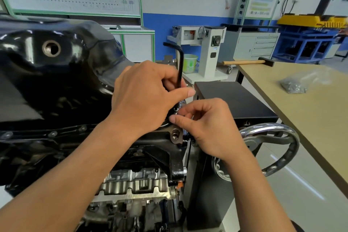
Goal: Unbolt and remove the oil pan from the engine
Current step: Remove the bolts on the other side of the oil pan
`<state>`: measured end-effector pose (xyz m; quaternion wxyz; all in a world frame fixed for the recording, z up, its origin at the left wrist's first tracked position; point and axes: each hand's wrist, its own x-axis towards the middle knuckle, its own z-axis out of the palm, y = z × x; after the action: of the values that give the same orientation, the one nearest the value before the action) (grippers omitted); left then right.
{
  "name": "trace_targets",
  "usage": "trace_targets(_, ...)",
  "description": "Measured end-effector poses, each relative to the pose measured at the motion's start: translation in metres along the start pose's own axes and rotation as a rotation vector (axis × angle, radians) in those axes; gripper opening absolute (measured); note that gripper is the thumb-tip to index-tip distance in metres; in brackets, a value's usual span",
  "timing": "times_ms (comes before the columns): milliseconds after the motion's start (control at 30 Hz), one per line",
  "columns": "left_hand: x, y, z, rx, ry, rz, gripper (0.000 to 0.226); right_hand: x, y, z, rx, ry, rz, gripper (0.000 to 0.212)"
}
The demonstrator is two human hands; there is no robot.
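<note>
Head view of an inverted engine [135, 184] on a stand, with the glossy black oil pan [56, 73] uppermost at left, seated on the block. Flange bolts [52, 133] are visible along its near edge and an open drain hole [51, 48] in its side. The left hand [143, 96] has its fingers curled round the long shaft of an L-shaped hex key [180, 62], held upright at the pan's right end. The right hand [212, 128], just below, pinches a small bolt [176, 109] at the key's lower tip between thumb and curled forefinger. A chrome handwheel [293, 147] stands at right. On the table [310, 128] beyond lie a hammer [244, 62] and a bag of hardware [295, 84].
</note>
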<state>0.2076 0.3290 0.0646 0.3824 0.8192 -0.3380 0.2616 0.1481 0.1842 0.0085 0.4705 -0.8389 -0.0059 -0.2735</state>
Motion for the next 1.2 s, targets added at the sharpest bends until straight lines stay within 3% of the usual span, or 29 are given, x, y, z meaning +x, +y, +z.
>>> trace_targets(167,0.001,0.002,0.005,0.069,0.070,0.007,0.050,0.000,0.001,0.010,0.027,0.093,-0.048,0.018)
trace_targets(333,0.000,0.003,0.007,0.108,0.109,0.034,0.061,0.000,0.003,0.011,0.001,0.067,-0.099,0.021)
trace_targets(733,-0.002,-0.003,0.010,0.099,0.150,0.051,0.059,0.000,0.001,0.009,-0.140,0.035,-0.162,0.035)
trace_targets(867,-0.003,-0.002,0.006,0.151,0.074,0.113,0.056,0.000,0.000,0.009,-0.171,0.043,-0.146,0.031)
trace_targets(1033,0.001,-0.005,-0.009,0.129,-0.192,0.169,0.042,0.000,0.000,0.010,-0.117,0.051,-0.111,0.023)
trace_targets(1200,0.006,-0.006,-0.015,-0.179,-0.263,0.078,0.018,0.000,-0.001,0.010,-0.125,0.044,-0.100,0.031)
